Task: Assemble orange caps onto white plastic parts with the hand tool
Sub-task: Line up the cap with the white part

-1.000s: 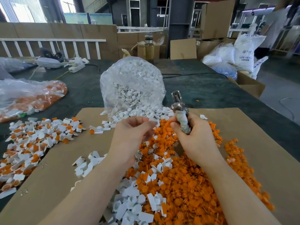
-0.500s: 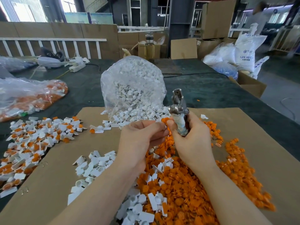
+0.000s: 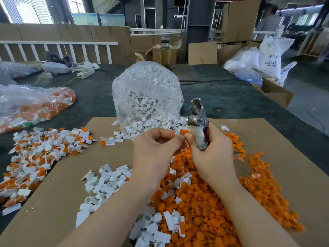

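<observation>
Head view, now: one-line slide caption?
Left hand pinches small white plastic part against orange cap; right hand grips metal hand tool over brown cardboard sheet.

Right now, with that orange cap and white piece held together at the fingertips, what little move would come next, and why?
Probably seat the orange cap onto the white part and lift the pair into the hand tool. The left hand pinches both pieces just below the tool's head, and the right hand already grips the handle.
</observation>
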The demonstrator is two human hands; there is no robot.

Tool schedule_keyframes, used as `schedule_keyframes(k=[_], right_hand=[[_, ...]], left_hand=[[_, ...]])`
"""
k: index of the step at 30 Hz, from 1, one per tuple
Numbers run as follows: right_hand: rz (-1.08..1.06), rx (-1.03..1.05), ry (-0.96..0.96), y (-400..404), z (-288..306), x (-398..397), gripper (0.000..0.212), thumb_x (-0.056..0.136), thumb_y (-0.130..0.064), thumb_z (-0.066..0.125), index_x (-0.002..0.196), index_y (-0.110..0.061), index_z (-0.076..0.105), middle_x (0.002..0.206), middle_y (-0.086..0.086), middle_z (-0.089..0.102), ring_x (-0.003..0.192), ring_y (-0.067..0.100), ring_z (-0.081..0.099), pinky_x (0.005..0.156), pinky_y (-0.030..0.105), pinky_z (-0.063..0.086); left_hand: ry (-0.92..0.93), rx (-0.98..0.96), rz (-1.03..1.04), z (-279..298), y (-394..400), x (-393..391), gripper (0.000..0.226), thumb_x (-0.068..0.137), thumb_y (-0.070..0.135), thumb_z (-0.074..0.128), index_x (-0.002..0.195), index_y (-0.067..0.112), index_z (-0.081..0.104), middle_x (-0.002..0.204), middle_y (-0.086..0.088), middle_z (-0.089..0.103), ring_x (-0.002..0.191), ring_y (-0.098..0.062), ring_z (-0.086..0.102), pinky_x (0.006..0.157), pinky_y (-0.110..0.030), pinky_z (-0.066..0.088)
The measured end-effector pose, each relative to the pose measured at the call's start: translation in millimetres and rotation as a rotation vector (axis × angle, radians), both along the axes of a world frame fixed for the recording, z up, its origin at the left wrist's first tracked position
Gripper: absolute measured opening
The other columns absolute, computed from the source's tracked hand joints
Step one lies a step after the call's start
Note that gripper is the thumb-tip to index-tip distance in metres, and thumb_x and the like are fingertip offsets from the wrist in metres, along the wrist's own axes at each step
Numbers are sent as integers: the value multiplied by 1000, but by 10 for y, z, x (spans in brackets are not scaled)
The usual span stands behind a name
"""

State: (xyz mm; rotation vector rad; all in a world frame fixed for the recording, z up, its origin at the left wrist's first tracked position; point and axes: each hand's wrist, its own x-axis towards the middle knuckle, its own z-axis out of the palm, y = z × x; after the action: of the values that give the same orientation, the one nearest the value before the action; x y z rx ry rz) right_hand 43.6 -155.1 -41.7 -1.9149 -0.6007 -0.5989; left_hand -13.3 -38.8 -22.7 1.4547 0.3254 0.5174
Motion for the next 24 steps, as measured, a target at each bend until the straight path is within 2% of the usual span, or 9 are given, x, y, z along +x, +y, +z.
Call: schedule_keyframes(k=[5,9,15,19,24], right_hand=[[-2,-19,-20,0,-5,0,20,82,-38,62,85,-18,62,62,-14,53,57,7,52,49,18,33],[9,-9,-19,-2,8,4,16,83,-35,64,85,-19,62,61,-16,52,56,6,52,48,13,33],[84,-67,49,-16,20,22,8,88,-24,69,86,-24,61,65,-11,58,60,12,55,49,30,44],[151,-136,137,-43,73,30,9,87,-21,68,91,-26,61,74,-10,64,67,9,61,60,35,53],[289,-227,333,-231,174,123,14,86,-21,69,98,-27,65,82,-8,66,74,9,63,70,36,55]], left_hand=[[11,137,73,5,-20,-2,9,76,12,81,75,15,72,67,-3,73,71,-25,73,73,-42,62],[6,126,69,1,-22,-7,8,78,12,80,76,14,73,70,-5,74,74,-26,73,77,-45,61],[40,163,110,4,1,21,11,76,19,81,72,18,71,67,-2,73,69,-24,72,65,-34,61],[79,195,112,-16,47,44,14,79,26,81,75,19,69,68,1,73,70,-20,73,73,-47,61],[73,193,75,-28,74,67,12,84,22,77,78,20,67,68,1,74,72,-18,73,79,-45,59]])
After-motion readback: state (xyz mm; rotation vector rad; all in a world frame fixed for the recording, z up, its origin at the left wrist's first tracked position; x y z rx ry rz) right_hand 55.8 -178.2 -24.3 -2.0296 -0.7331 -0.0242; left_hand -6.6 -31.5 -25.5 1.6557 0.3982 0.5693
